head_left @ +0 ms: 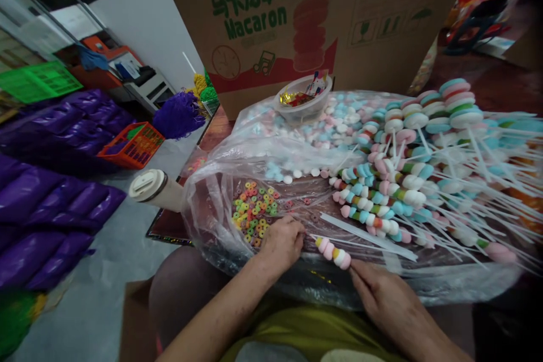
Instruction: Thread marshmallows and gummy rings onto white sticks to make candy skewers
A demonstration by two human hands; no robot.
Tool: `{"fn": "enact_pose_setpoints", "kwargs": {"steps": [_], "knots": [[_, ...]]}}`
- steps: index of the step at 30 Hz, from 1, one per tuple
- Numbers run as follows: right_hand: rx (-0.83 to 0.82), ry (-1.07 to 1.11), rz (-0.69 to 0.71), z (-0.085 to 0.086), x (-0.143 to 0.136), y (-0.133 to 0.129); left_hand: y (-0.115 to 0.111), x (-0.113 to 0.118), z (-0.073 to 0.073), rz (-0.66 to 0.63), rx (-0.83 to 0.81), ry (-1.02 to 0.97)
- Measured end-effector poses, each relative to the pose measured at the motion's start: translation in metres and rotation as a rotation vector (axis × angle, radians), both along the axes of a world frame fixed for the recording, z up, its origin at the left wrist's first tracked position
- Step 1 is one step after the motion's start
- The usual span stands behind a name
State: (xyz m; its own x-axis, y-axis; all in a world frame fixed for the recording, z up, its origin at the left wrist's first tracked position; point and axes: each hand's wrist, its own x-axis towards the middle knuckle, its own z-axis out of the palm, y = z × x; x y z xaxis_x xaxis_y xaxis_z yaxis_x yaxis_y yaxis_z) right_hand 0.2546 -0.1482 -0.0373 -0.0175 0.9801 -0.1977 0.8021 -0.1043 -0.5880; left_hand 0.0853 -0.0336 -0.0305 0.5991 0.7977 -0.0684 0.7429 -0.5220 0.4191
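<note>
A short marshmallow skewer (333, 253), pink, white and yellow pieces on a white stick, lies slanted between my hands. My right hand (384, 294) is closed at its lower right end, by a pink marshmallow. My left hand (283, 242) is closed in a pinch at the bare upper tip of the stick; what its fingertips hold is hidden. Just left of that hand is a pile of colourful cereal rings (254, 209) on clear plastic sheeting (212, 192). Several finished marshmallow skewers (399, 198) are heaped to the right, with loose white sticks (369, 237) nearer me.
Behind the loose marshmallows (343, 119) stands a large cardboard box (263, 62). A plastic bowl (303, 110) holds shiny wrappers. A lidded cup (156, 189) is at the table's left edge. Purple bags (46, 220) and an orange basket (131, 147) are on the floor.
</note>
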Motion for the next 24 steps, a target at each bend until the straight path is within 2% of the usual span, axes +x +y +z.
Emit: {"fn": "enact_pose_setpoints", "kwargs": {"steps": [3, 6, 8, 11, 13, 19, 24], "knots": [[0.013, -0.042, 0.004, -0.001, -0.002, 0.003, 0.004, 0.0, -0.001, -0.014, 0.034, -0.051], [0.02, -0.091, -0.015, -0.003, 0.0, 0.004, 0.01, -0.001, -0.002, 0.054, -0.024, -0.187], [0.017, -0.099, -0.016, -0.003, 0.001, 0.005, 0.012, -0.001, -0.001, 0.205, -0.203, -0.367], [0.008, -0.079, -0.003, 0.001, -0.002, 0.008, 0.012, -0.002, 0.005, 0.452, -0.671, -0.674], [0.021, -0.071, 0.0, 0.004, -0.005, 0.013, 0.01, -0.002, 0.01, 0.526, -0.889, -0.824], [0.138, -0.051, 0.019, 0.006, -0.014, 0.018, 0.012, -0.007, 0.016, 0.623, -1.095, -1.034], [0.108, -0.057, 0.026, 0.005, -0.013, 0.017, 0.014, -0.016, 0.012, 0.545, -1.218, -1.01]]}}
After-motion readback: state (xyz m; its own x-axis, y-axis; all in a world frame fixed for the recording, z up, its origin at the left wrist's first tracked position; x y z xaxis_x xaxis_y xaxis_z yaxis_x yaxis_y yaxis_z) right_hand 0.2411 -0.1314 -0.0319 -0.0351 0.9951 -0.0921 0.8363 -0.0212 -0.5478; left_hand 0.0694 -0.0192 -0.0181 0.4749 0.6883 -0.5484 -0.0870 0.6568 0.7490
